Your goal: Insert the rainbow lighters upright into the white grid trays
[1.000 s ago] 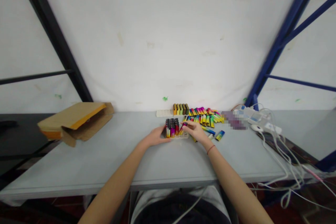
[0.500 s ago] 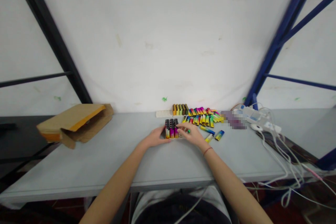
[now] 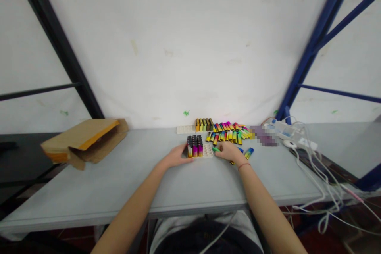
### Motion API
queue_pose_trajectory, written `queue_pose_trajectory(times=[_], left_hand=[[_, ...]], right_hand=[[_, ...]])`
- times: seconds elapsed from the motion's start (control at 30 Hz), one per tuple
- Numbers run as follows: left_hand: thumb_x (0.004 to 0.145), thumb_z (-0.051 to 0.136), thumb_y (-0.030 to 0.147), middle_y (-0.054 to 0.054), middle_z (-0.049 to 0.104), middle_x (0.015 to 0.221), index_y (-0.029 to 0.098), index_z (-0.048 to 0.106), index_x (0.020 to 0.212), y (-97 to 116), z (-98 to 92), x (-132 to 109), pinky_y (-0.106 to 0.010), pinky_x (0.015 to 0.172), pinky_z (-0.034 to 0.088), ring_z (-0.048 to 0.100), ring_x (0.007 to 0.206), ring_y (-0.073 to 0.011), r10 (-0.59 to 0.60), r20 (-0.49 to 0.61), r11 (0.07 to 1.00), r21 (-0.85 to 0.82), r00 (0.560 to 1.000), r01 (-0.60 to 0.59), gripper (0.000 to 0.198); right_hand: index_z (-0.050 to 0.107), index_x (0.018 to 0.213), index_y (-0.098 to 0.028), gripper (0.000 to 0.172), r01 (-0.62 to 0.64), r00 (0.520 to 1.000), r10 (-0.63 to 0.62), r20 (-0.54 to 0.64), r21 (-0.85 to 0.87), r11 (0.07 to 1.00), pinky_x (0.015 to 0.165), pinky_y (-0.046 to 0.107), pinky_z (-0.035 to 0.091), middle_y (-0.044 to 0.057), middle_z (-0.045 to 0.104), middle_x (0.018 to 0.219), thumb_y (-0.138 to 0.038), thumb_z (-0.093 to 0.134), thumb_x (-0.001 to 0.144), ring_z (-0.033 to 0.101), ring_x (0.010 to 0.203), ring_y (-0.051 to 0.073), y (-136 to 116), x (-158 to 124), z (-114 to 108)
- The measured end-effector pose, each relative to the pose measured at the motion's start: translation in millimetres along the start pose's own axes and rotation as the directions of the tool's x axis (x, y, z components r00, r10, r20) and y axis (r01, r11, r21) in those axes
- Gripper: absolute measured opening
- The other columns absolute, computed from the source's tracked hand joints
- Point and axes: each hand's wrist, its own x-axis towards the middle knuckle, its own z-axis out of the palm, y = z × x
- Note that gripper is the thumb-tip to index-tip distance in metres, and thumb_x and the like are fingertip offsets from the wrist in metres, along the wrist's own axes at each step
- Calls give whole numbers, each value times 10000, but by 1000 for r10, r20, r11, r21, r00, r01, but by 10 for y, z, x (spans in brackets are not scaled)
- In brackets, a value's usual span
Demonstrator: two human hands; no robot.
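A white tray (image 3: pixel 208 151) on the grey table holds several upright coloured lighters (image 3: pixel 195 145) in its left part. My left hand (image 3: pixel 176 156) rests against the tray's left side, fingers curled on it. My right hand (image 3: pixel 229 152) lies just right of the tray, fingers closed around a green-tipped lighter (image 3: pixel 216 149). Loose lighters (image 3: pixel 230 135) lie in a heap behind my right hand, with one blue and yellow lighter (image 3: pixel 249 152) to its right.
A second white tray (image 3: pixel 186 129) with several upright lighters (image 3: pixel 204 124) stands at the wall. An open cardboard box (image 3: pixel 85 138) lies at the left. A power strip (image 3: pixel 285 129) and white cables (image 3: pixel 315 170) trail over the right edge. Blue and black frame bars flank the table.
My right hand has pulled back from over the tray to its right side, now gripping a green-tipped lighter. My left hand has stayed on the tray.
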Motion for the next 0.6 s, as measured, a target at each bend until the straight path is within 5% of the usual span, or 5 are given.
queue_pose_trajectory(times=[0.17, 0.37, 0.5, 0.6], left_hand=[[738, 756, 526, -169, 551, 1474, 128, 478, 1428, -2, 2, 5, -482, 1134, 391, 546, 1302, -372, -5, 16, 1000, 14, 1000, 4, 844], [740, 754, 529, -155, 581, 1444, 139, 497, 1407, 7, -1, 10, -468, 1117, 413, 562, 1281, -374, -1, 17, 1000, 21, 1000, 1, 815], [743, 752, 538, -154, 601, 1420, 130, 505, 1403, -5, 0, 16, -471, 1106, 425, 571, 1264, -390, -1, 14, 999, 39, 1000, 1, 814], [749, 745, 542, -155, 605, 1413, 126, 505, 1405, -12, 4, 17, -469, 1099, 431, 573, 1260, -391, -10, 20, 998, 55, 1000, 9, 813]], right_hand=[[624, 777, -189, 28, 18, 998, -17, -63, 18, 1000, 624, 268, 333, 47, 641, 732, -208, 645, 776, 535, 665, 185, 69, 20, 13], [600, 1136, -202, 313, -2, 939, 166, -302, 477, 879, 687, 315, 449, 69, 655, 860, -394, 513, 905, 593, 744, 219, 96, 49, -7], [597, 890, -229, 405, -72, 934, 304, -189, 732, 677, 485, 290, 370, -20, 473, 584, -630, 541, 868, 416, 478, 154, 36, 62, -16], [451, 627, -243, 585, -160, 933, 356, -47, 832, 531, 406, 278, 265, -52, 303, 485, -780, 430, 858, 267, 398, 111, -6, 82, -9]])
